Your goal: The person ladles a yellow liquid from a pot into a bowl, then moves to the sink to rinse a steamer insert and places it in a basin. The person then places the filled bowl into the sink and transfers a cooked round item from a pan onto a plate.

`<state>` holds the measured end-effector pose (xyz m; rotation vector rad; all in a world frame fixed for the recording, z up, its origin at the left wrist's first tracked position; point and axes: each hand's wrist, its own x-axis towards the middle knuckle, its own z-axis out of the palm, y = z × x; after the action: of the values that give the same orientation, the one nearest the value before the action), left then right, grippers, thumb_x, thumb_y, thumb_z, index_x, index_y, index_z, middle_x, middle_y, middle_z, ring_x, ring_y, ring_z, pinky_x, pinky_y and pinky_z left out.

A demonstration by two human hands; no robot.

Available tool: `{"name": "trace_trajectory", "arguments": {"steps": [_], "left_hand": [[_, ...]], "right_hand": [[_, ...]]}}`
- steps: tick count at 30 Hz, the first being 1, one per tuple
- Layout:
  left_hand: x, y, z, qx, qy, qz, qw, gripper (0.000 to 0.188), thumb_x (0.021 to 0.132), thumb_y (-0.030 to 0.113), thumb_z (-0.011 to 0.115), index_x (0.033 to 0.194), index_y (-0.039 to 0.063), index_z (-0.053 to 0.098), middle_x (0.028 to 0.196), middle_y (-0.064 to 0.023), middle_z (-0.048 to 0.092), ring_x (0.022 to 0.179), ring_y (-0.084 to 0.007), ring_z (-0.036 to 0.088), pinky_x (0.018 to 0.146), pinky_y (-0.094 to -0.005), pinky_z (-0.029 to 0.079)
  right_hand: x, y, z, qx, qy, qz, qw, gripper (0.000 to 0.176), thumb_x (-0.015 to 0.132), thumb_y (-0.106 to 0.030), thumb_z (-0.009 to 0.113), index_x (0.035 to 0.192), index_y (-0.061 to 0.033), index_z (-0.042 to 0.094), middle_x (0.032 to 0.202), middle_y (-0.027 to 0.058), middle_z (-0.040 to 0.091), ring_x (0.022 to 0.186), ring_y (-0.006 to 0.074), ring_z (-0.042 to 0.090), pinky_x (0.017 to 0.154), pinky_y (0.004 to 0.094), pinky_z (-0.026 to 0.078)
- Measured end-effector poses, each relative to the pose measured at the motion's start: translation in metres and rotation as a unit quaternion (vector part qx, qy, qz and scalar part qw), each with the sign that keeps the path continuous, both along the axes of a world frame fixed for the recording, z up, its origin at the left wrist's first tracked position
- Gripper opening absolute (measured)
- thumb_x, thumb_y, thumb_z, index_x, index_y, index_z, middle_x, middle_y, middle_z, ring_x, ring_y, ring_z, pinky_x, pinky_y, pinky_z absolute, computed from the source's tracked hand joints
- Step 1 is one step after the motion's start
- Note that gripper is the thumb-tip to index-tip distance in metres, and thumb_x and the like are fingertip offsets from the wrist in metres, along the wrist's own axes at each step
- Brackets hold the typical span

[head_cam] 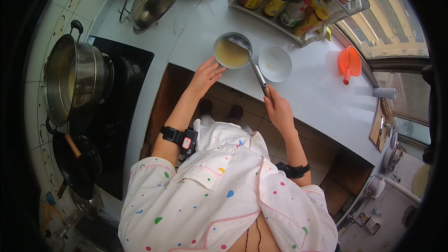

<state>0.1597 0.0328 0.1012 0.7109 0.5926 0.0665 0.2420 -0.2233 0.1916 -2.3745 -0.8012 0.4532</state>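
Observation:
My right hand (280, 110) grips the brown handle of a metal spatula (258, 70), whose blade reaches into a bowl (231, 50) of yellowish liquid on the light countertop. At the near left rim of that bowl is my left hand (205, 78), fingers spread; whether the fingertips touch the rim I cannot tell. Just right of the bowl stands a second, white bowl (280, 63) with a little pale residue at its bottom.
A large steel pot (77, 77) and a black wok (71, 168) are on the black cooktop (138, 63) at left. A rack (266, 17) of bottles, a steel lid (157, 1), an orange dipper (350, 61) and a cutting board (378, 126) are around the counter.

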Motion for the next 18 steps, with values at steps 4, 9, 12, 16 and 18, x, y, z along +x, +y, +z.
{"name": "trace_trajectory", "arguments": {"steps": [4, 9, 12, 16, 18], "left_hand": [[0.001, 0.000, 0.001, 0.003, 0.007, -0.002, 1.000, 0.060, 0.091, 0.016, 0.054, 0.142, 0.005, 0.026, 0.128, -0.0112, 0.045, 0.113, -0.0206, 0.053, 0.088, -0.0287, 0.046], [0.002, 0.000, 0.000, -0.001, 0.014, 0.002, 1.000, 0.058, 0.091, 0.015, 0.054, 0.142, 0.006, 0.028, 0.128, -0.0109, 0.045, 0.113, -0.0204, 0.053, 0.088, -0.0289, 0.047], [0.002, 0.000, -0.001, 0.000, 0.016, 0.002, 1.000, 0.058, 0.091, 0.015, 0.054, 0.142, 0.006, 0.028, 0.127, -0.0109, 0.046, 0.112, -0.0204, 0.053, 0.088, -0.0290, 0.047], [0.002, 0.000, -0.002, 0.003, 0.015, 0.002, 1.000, 0.058, 0.091, 0.015, 0.054, 0.142, 0.006, 0.028, 0.126, -0.0111, 0.046, 0.112, -0.0204, 0.054, 0.088, -0.0290, 0.047], [0.002, 0.000, -0.002, 0.004, 0.014, 0.002, 1.000, 0.058, 0.091, 0.015, 0.054, 0.142, 0.006, 0.028, 0.126, -0.0112, 0.047, 0.112, -0.0204, 0.054, 0.088, -0.0290, 0.047]], "right_hand": [[-0.004, 0.003, 0.015, 0.024, 0.287, -0.098, 0.953, 0.031, 0.094, -0.021, 0.048, 0.121, -0.0070, 0.051, 0.063, 0.0050, 0.050, 0.047, 0.0143, 0.051, 0.042, 0.0292, 0.040], [-0.003, 0.006, 0.020, 0.086, 0.446, -0.158, 0.877, 0.024, 0.096, -0.023, 0.044, 0.112, -0.0068, 0.052, 0.064, 0.0004, 0.046, 0.043, 0.0062, 0.042, 0.036, 0.0228, 0.034], [-0.001, 0.004, 0.018, 0.120, 0.531, -0.189, 0.817, 0.026, 0.097, -0.025, 0.043, 0.116, -0.0092, 0.050, 0.066, -0.0001, 0.046, 0.041, 0.0044, 0.038, 0.035, 0.0195, 0.032], [0.005, 0.002, 0.016, 0.165, 0.620, -0.195, 0.742, 0.025, 0.097, -0.024, 0.042, 0.114, -0.0080, 0.048, 0.067, 0.0003, 0.047, 0.043, 0.0031, 0.037, 0.035, 0.0173, 0.031], [0.005, 0.002, 0.016, 0.181, 0.625, -0.192, 0.734, 0.030, 0.097, -0.024, 0.040, 0.119, -0.0064, 0.048, 0.066, 0.0000, 0.047, 0.041, 0.0009, 0.035, 0.033, 0.0148, 0.029]]}}
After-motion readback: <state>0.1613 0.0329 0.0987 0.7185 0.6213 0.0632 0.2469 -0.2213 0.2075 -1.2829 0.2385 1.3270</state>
